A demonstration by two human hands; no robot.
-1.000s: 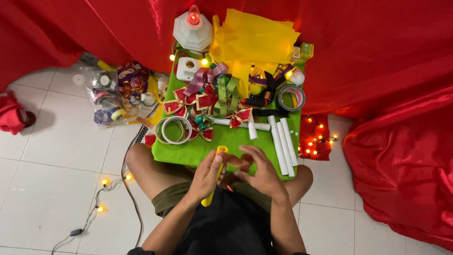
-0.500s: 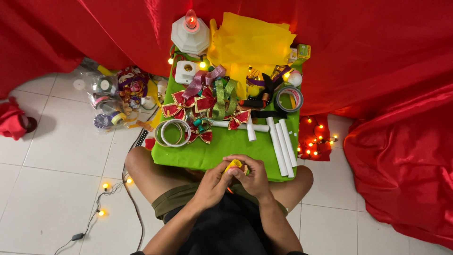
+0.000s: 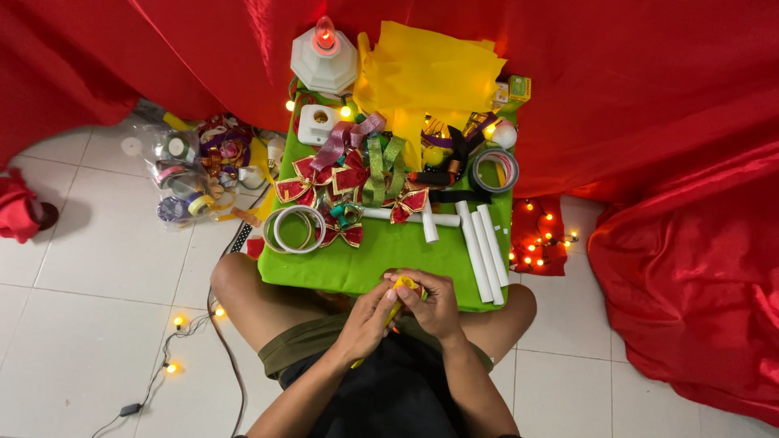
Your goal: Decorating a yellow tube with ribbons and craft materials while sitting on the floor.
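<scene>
Yellow tube [image 3: 403, 285], both hands, green-yellow box [image 3: 518, 87]

Red drapes [image 3: 665, 97] over white tiled floor [image 3: 97, 268].

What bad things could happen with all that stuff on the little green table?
The left hand and right hand hold a yellow stick right at the edge of the green table, so an elbow bump might knock the white rolls off. The wire of the floor lights runs beside the person's leg and could snag. The yellow paper lies close to the lit lamp and might get warm.
</scene>
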